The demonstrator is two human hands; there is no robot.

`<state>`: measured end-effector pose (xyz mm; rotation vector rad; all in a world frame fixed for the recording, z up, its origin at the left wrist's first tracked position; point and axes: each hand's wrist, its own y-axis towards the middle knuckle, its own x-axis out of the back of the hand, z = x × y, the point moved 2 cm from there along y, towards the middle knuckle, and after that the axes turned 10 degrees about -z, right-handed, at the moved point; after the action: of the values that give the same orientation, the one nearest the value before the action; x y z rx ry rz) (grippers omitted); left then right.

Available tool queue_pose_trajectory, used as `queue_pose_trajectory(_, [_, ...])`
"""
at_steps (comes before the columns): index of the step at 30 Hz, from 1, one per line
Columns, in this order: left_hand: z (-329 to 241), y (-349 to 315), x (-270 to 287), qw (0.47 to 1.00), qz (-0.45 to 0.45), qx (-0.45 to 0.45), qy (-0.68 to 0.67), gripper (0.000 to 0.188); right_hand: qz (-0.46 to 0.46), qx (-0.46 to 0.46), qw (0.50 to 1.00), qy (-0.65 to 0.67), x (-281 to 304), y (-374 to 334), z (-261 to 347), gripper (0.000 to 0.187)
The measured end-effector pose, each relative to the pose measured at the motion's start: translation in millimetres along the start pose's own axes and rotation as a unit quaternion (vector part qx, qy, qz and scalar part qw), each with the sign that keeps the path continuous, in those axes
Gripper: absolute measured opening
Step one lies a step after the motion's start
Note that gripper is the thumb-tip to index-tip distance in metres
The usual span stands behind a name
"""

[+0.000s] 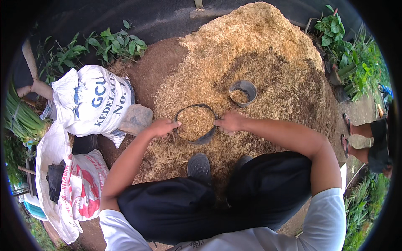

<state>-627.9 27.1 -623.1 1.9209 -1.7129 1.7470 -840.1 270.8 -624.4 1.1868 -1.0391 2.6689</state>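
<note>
A round black bucket point(204, 138), filled nearly to the rim with pale, straw-coloured shavings point(195, 122), stands in front of my feet. My left hand point(162, 127) pinches its rim on the left side. Opposite it, my right hand point(231, 122) is closed on the right side of the rim. Beyond my right hand, a smaller dark grey pot point(250, 89) is sunk in the pile, tilted, with some shavings inside. The large heap of shavings point(259, 33) rises behind both containers, darker soil mixed into it.
Left stand a full white sack point(90, 98), a dirty brownish container point(137, 119) against it, and an open white-and-red sack point(86, 184) with black plastic inside. Leafy plants point(115, 44) line the dark back sheet. At the right edge are another person's legs point(360, 130) in sandals.
</note>
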Motion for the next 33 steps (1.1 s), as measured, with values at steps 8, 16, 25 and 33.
queue_pose_trajectory(8, [16,2,-15,0.998,0.039,-0.049,-0.014,0.060,-0.078,-0.023,0.997,-0.016,6,6,-2,0.042])
queue_pose_trajectory(16, [-4,-4,-5,0.997,0.025,-0.065,0.039,0.066,-0.040,-0.008,0.999,0.002,11,1,3,0.049])
queue_pose_trajectory(25, [-46,-42,-6,0.909,-0.306,-0.240,0.148,0.074,-0.039,-0.023,0.995,-0.087,15,-4,14,0.052])
queue_pose_trajectory(33, [-82,-45,-63,0.920,-0.137,-0.314,0.191,0.102,-0.105,0.137,0.966,-0.193,4,-1,6,0.050])
